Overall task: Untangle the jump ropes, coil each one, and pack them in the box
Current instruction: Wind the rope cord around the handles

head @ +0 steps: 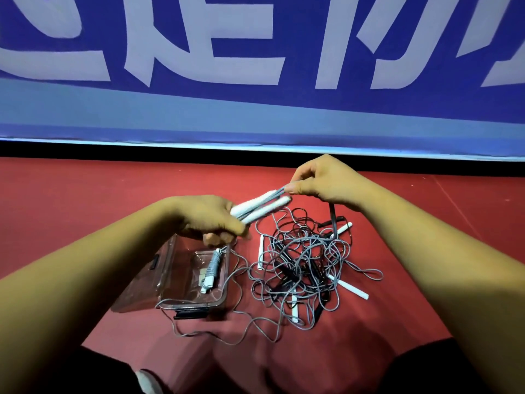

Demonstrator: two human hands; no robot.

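Observation:
My left hand [211, 218] grips two white handles [260, 207] of one jump rope, held side by side above the floor. My right hand [324, 180] pinches the grey cord where it leaves the handles' tips. A tangled pile of grey and black ropes [304, 260] with several white handles lies on the red floor below my right hand. The clear plastic box [173, 282] stands open at the left, with one coiled grey rope [211, 268] inside it. A loose grey cord [241, 331] trails around the box's front.
The red floor [85, 209] spreads on all sides. A blue banner with white lettering [255, 81] stands along the far edge. My dark-clothed legs [440, 371] frame the bottom of the view.

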